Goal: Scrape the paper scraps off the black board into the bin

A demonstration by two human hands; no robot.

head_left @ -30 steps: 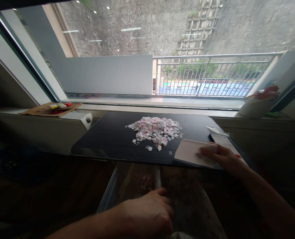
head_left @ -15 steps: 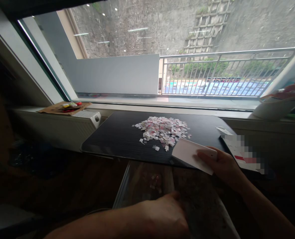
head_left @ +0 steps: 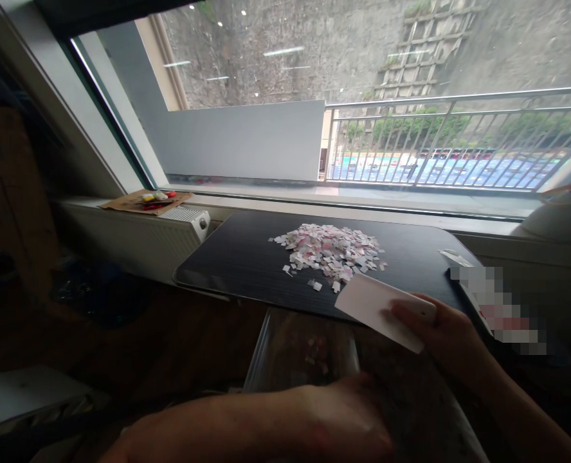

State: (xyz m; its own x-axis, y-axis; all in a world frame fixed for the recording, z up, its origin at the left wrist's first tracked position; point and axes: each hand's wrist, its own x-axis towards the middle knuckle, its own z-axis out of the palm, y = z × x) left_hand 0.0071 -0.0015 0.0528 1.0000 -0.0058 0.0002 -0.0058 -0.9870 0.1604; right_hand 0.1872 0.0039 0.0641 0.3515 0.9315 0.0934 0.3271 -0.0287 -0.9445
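My right hand (head_left: 447, 325) grips a white flat scraper (head_left: 377, 305) with a small hole near the held end. Its far edge is over the table's front edge, beside the near side of a heap of small white and pinkish paper-like pieces (head_left: 331, 247). The heap lies on the dark table (head_left: 232, 257). Below the front edge is a clear plastic bin (head_left: 261, 354) with some small pieces inside. At the bin's near right side my left hand (head_left: 350, 415) is curled in and looks closed on its rim; most of its fingers are in shadow.
A partly blurred-out flat item (head_left: 498, 312) lies at the table's right end, beside a small clear wrapper (head_left: 454, 258). A white radiator (head_left: 170, 231) stands at the left, with cardboard (head_left: 121, 202) and small coloured items on top. The window is behind the table.
The whole view has shifted right as my head turned slightly left. The hands, scraper and heap keep nearly the same places relative to each other.
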